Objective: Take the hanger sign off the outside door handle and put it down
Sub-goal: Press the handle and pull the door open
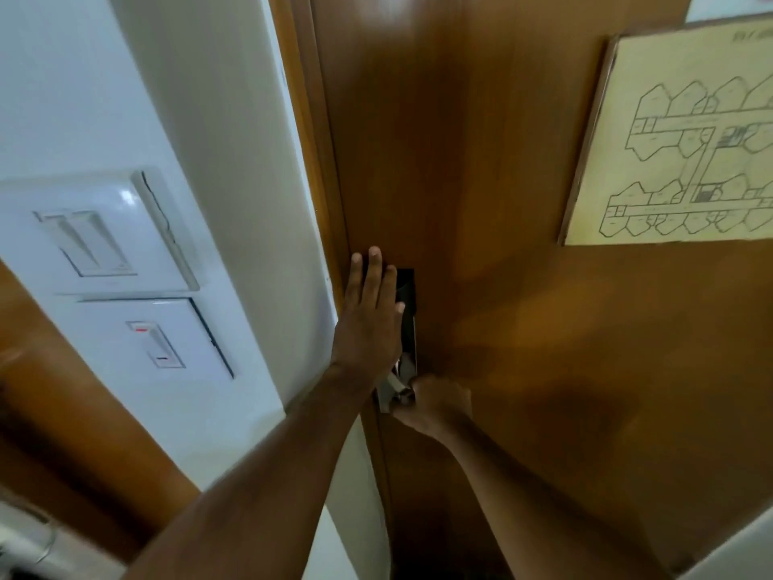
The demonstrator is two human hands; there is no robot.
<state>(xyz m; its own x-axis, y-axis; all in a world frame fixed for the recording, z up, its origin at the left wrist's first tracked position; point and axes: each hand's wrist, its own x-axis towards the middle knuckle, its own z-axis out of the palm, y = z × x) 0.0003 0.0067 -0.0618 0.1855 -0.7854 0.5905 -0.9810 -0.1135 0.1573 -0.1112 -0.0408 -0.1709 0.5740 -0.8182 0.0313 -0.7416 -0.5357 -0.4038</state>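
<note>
Nearest, the right hand [435,406] closes its fingers around the metal door handle [395,391] at about 6 o'clock. Just above it, the left hand [370,318] lies flat against the brown wooden door [481,203], fingers straight and together, partly covering the dark lock plate [408,293]. The hanger sign cannot be seen from here. Farther off, white wall switches [125,278] sit at 9 o'clock and a framed floor plan [677,152] hangs on the door at 2 o'clock.
</note>
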